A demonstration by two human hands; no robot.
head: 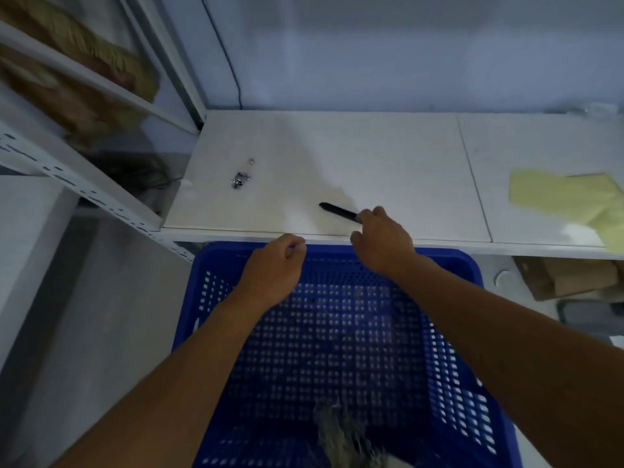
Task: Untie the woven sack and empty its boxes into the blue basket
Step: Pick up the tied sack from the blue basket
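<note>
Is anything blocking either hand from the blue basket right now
Nothing visible does. The left hand and right hand hang right over the blue basket at its far rim. The right hand is at a black pen on the counter.

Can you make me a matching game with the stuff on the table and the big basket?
Things:
1. basket
2. pen
3. yellow sheet
4. small metal bits

Places or colours:
A. on the table's right end
B. blue, below the table edge
C. on the table's left part
D. black, one end at the right hand

Pairs: 1-B, 2-D, 3-A, 4-C
</note>
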